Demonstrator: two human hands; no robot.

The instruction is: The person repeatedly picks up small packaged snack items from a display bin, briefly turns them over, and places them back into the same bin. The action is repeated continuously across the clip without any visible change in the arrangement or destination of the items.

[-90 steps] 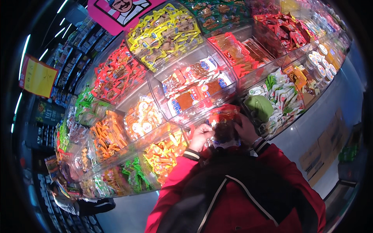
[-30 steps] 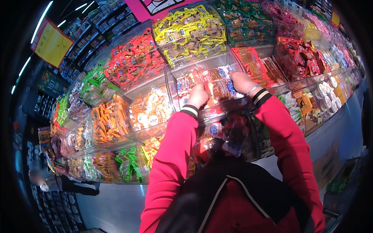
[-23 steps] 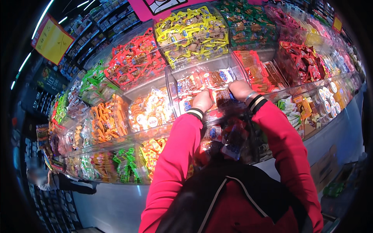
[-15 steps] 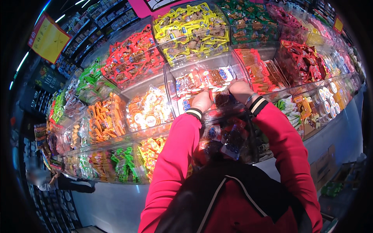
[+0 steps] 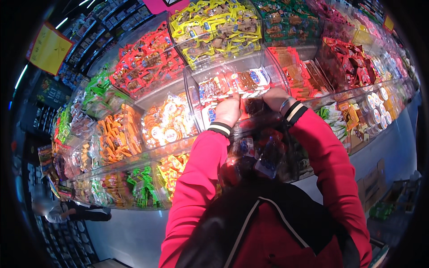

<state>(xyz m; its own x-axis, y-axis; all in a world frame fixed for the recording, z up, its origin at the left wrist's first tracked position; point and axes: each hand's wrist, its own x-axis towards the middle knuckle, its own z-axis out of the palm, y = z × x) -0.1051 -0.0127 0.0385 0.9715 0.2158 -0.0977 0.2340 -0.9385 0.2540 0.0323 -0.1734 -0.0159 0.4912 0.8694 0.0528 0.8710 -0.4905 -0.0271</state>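
Note:
Both my hands are inside a clear plastic bin holding flat packets of brown snacks. My left hand (image 5: 228,110) is closed at the bin's front left, its thumb against the edge of a snack packet (image 5: 254,106) with dark brown contents. At that packet's right end is my right hand (image 5: 274,99), fingers curled in and partly hidden. Behind them lies a row of red-and-white packets (image 5: 215,87), beside a brown packet with a blue-and-white label (image 5: 254,79). Another white-and-blue packet (image 5: 208,115) sits left of my left hand.
Clear dividers separate neighbouring bins: orange-and-white packets (image 5: 170,120) on the left, red-and-brown packets (image 5: 290,67) on the right, yellow packets (image 5: 214,27) behind. A lower bin of dark packets (image 5: 268,154) is under my forearms. A person (image 5: 67,211) stands far left.
The view has shifted slightly, moving the bins a little left in the picture. My left hand has come slightly nearer and left; my right hand stays at the packet's right end.

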